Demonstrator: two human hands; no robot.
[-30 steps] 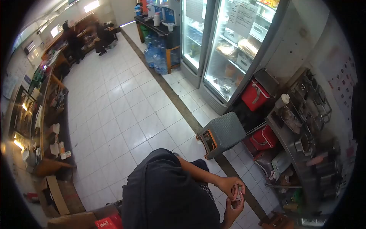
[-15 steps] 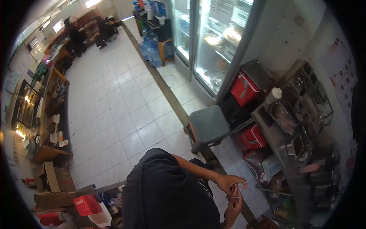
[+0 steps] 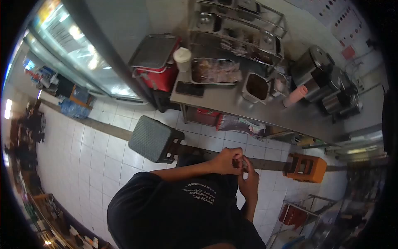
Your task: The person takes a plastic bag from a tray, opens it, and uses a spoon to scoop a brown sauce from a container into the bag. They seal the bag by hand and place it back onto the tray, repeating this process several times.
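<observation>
My left hand point(image 3: 226, 161) and my right hand point(image 3: 249, 179) meet in front of my dark printed T-shirt point(image 3: 195, 203), above the tiled floor. The fingers of both are curled together in a pinch. A small pale piece shows at the fingertips, too small and too covered to name. My left forearm crosses from the left, while the right one rises from below.
A steel counter point(image 3: 282, 110) stands ahead, bearing a tray of packets point(image 3: 215, 71), a white-lidded cup point(image 3: 182, 59), a phone-like dark slab point(image 3: 190, 89), a pink cup point(image 3: 295, 96) and steel pots point(image 3: 313, 64). Nearby are a grey-topped stool point(image 3: 150, 139), orange stool point(image 3: 306, 168) and glass-door fridge point(image 3: 70, 45).
My view has swung right, bringing the counter to the middle and the fridge to the left. My hands remain close together and now sit nearer the middle of the view, their fingers more curled.
</observation>
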